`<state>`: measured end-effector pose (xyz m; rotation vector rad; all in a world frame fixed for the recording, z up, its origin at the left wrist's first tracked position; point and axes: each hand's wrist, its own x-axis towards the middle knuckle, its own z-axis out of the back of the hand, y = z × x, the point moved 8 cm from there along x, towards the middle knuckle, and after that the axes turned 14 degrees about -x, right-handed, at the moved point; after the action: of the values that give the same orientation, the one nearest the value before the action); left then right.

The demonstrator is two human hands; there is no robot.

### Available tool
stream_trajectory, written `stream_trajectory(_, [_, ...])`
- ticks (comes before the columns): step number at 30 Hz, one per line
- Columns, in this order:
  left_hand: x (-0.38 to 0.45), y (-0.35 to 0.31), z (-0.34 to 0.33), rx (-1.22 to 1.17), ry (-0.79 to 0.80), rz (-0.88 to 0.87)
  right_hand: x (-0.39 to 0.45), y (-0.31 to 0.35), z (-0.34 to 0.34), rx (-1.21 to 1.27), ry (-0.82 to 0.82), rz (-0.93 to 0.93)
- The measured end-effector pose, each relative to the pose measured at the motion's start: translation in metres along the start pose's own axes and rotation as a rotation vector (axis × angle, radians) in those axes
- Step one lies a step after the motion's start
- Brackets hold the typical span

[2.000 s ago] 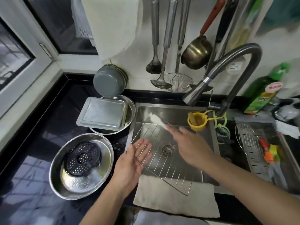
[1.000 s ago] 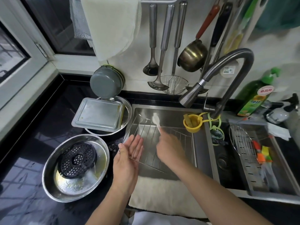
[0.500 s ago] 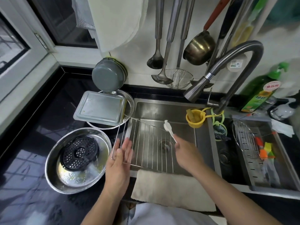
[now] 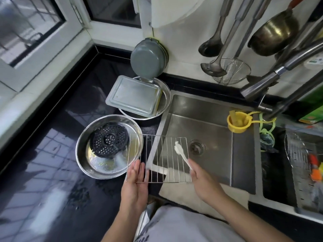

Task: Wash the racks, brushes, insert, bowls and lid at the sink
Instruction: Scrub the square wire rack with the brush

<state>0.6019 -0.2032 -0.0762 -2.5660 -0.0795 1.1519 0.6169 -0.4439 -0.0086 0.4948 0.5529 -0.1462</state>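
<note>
A square wire rack (image 4: pixel 158 158) is held level over the left edge of the sink (image 4: pixel 206 119). My left hand (image 4: pixel 136 179) lies under its near left corner with straight fingers, carrying it. My right hand (image 4: pixel 201 177) grips a white brush (image 4: pixel 180 151), whose head rests on the rack's wires. To the left on the counter, a steel bowl (image 4: pixel 90 165) holds a black perforated insert (image 4: pixel 110 140). Behind it a rectangular metal lid (image 4: pixel 134 96) lies across a second steel bowl (image 4: pixel 166 95).
The tap spout (image 4: pixel 272 74) reaches over the sink from the right. A yellow cup (image 4: pixel 236 122) hangs at the sink's right rim. Another rack (image 4: pixel 295 149) and coloured brushes (image 4: pixel 316 168) lie in the right basin. A grey pan (image 4: pixel 146 59) leans on the wall; ladles hang above.
The rack has swung from tilted inside the sink to level and shifted left, over the sink edge and bowl rim. The brush head moved down onto its wires.
</note>
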Motion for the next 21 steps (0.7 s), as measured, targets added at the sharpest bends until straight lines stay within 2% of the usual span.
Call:
stream_trajectory(4, [-0.004, -0.019, 0.013, 0.354, -0.037, 0.058, 0.002, 0.015, -0.004, -0.059, 0.016, 0.039])
stream_trajectory(7, [-0.002, -0.035, 0.014, 0.668, 0.014, 0.242, 0.003, 0.019, -0.004, -0.062, 0.000, 0.041])
stream_trajectory(10, [0.000, -0.036, 0.004, 0.832, 0.076, 0.413, 0.004, 0.023, -0.006, -0.053, -0.025, 0.056])
stream_trajectory(12, [0.000, -0.031, -0.008, 0.836, 0.131, 0.419, 0.004, 0.029, -0.004, -0.033, -0.043, 0.079])
stream_trajectory(15, [-0.009, -0.014, -0.024, 0.674, 0.206, 0.440, 0.002, 0.028, 0.016, 0.021, -0.101, 0.062])
stream_trajectory(19, [-0.034, 0.012, -0.067, 0.534, 0.345, 0.426, -0.015, 0.020, 0.076, 0.026, -0.321, 0.098])
stream_trajectory(21, [-0.048, 0.028, -0.094, 0.491, 0.425, 0.421, -0.018, 0.013, 0.107, -0.066, -0.449, 0.018])
